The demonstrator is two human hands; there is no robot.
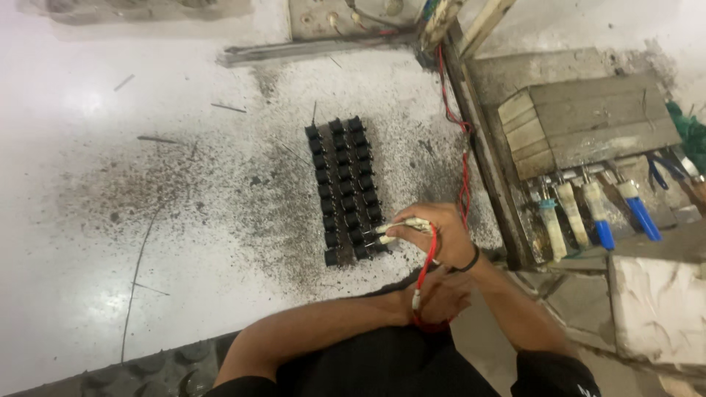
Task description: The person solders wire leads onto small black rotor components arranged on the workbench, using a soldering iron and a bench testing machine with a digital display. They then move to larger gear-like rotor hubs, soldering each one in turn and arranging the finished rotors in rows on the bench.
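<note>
A: Your right hand (435, 234) sits at the near right corner of the block of small black components (346, 190), fingers pinched shut on a pale probe tip (393, 228) that touches the nearest rows. A red wire (425, 266) runs from that grip down toward your left hand.

B: And the left?

A: Your left hand (440, 295) lies just below the right wrist, at the desk edge, fingers curled around the lower end of the red wire. Your forearms meet there, hands close together, nearly touching.

B: Where's the block itself?

A: On the white desk (110, 184), in three rows running away from you, standing in a patch of dark grit. Your grip covers only its near right end.

B: Anything around it?

A: Thin metal slivers (228, 108) scattered on the desk. Right of you, past a metal rail (485, 154), a wooden block (588, 121) with blue-handled tools (625, 213) beside it. More red wire (463, 147) trails along the rail.
</note>
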